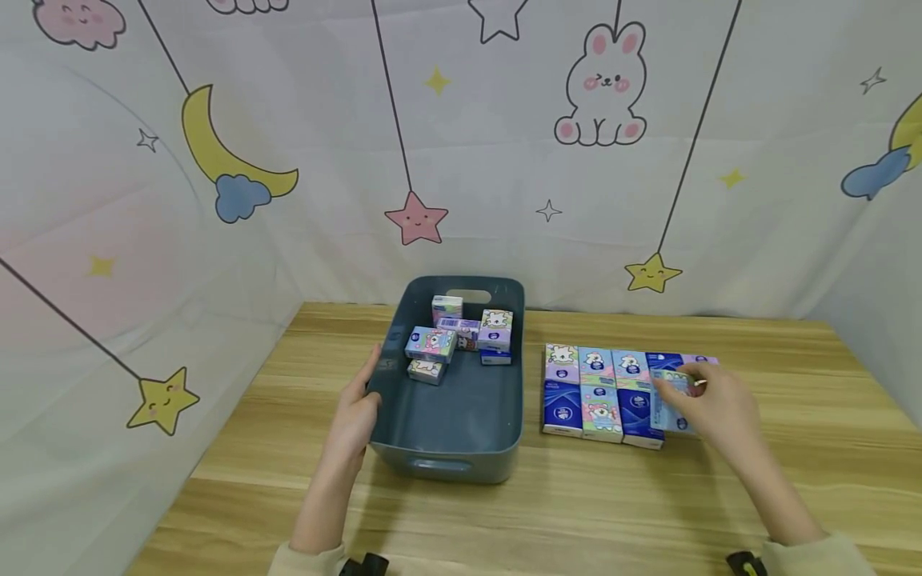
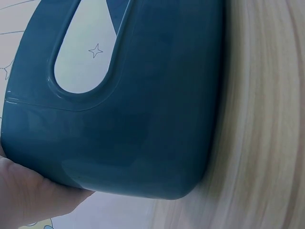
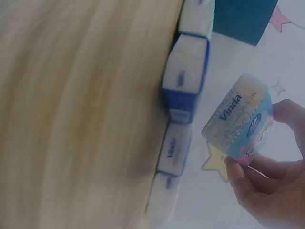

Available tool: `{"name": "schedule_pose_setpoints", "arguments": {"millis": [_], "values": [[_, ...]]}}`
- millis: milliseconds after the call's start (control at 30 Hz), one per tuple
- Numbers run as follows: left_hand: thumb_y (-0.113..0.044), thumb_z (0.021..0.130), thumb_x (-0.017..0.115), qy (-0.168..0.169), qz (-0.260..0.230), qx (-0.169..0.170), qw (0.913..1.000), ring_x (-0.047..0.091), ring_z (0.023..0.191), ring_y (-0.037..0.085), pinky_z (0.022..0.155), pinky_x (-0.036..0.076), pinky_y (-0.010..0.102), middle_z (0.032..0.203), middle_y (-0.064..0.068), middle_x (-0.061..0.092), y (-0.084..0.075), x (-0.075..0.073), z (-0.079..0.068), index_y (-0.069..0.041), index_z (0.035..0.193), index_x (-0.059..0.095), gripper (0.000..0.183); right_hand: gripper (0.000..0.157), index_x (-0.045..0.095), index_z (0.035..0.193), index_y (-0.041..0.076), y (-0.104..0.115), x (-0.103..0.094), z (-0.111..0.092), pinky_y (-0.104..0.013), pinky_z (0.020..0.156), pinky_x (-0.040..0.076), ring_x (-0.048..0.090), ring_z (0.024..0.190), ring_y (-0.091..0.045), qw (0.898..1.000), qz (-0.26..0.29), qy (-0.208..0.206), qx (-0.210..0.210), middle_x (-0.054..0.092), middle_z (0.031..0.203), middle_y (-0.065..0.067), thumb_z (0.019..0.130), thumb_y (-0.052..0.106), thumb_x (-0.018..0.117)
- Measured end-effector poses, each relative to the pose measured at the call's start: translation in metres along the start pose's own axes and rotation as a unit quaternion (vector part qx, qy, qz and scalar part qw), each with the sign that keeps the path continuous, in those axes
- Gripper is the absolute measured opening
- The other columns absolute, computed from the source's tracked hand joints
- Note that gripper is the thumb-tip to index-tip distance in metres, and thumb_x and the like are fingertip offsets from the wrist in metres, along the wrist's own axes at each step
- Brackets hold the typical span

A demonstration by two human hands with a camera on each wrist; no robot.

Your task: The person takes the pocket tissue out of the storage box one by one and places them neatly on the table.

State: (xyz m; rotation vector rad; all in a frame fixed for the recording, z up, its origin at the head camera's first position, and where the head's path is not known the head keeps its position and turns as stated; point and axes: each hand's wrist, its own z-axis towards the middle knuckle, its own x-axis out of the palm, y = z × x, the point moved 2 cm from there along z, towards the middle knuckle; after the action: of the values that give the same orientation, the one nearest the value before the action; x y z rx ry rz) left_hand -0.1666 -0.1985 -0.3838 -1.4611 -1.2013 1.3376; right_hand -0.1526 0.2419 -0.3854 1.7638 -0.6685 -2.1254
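A dark teal plastic bin (image 1: 461, 416) stands on the table, with several small tissue packs inside, such as a blue-and-pink one (image 1: 430, 343) and a purple one (image 1: 495, 328). My left hand (image 1: 354, 416) grips the bin's left side near its front corner; most of its fingers are hidden in the left wrist view. To the right lie two rows of tissue packs (image 1: 601, 412) side by side. Above their right end my right hand (image 1: 720, 404) pinches a light blue tissue pack (image 3: 243, 117) between thumb and fingers, tilted and lifted off the others.
The wooden table (image 1: 576, 512) reaches back to a white cloth (image 1: 497, 176) printed with stars, a moon and a rabbit. A narrow strip of table separates the bin from the rows of packs.
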Motion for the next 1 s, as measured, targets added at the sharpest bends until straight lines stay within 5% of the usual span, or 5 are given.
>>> {"name": "schedule_pose_setpoints", "arguments": {"millis": [267,533,767,1000], "values": [[0.007,0.088,0.029,-0.002,0.000,-0.001,1.0000,-0.003,0.151,0.023,0.121,0.001,0.052,0.163,-0.005,0.010,0.000,0.000,0.000,-0.026,0.154,0.019,0.074,0.074,0.056,0.120,-0.014,-0.021,0.004,0.004,-0.028,0.053,0.039,0.052,0.073,-0.027,0.999,-0.039,0.031,0.019,0.062,0.098,-0.031,0.087,0.052,0.060],[0.007,0.089,0.028,0.000,-0.003,-0.004,1.0000,-0.003,0.151,0.023,0.121,0.001,0.054,0.163,-0.004,0.009,-0.001,0.000,-0.001,-0.028,0.154,0.019,0.074,0.078,0.058,0.116,-0.017,-0.031,0.010,0.007,-0.053,0.069,0.050,0.060,0.089,-0.048,0.995,-0.084,0.061,0.012,0.058,0.114,-0.040,0.085,0.055,0.061],[0.007,0.089,0.028,-0.003,-0.003,-0.007,1.0000,-0.003,0.151,0.023,0.121,0.001,0.054,0.163,-0.004,0.009,0.000,-0.001,0.000,-0.027,0.154,0.019,0.074,0.074,0.057,0.112,-0.017,-0.030,0.013,0.008,-0.046,0.061,0.049,0.059,0.082,-0.044,0.995,-0.083,0.060,0.007,0.054,0.113,-0.042,0.085,0.051,0.064],[0.007,0.088,0.029,-0.003,-0.003,0.002,1.0000,-0.002,0.151,0.022,0.121,0.001,0.052,0.163,-0.004,0.011,0.000,0.000,0.001,-0.025,0.154,0.020,0.074,0.060,0.053,0.103,-0.014,-0.027,0.016,0.010,-0.032,0.052,0.041,0.050,0.067,-0.027,0.995,-0.081,0.065,-0.002,0.058,0.088,-0.029,0.083,0.041,0.068]]}}
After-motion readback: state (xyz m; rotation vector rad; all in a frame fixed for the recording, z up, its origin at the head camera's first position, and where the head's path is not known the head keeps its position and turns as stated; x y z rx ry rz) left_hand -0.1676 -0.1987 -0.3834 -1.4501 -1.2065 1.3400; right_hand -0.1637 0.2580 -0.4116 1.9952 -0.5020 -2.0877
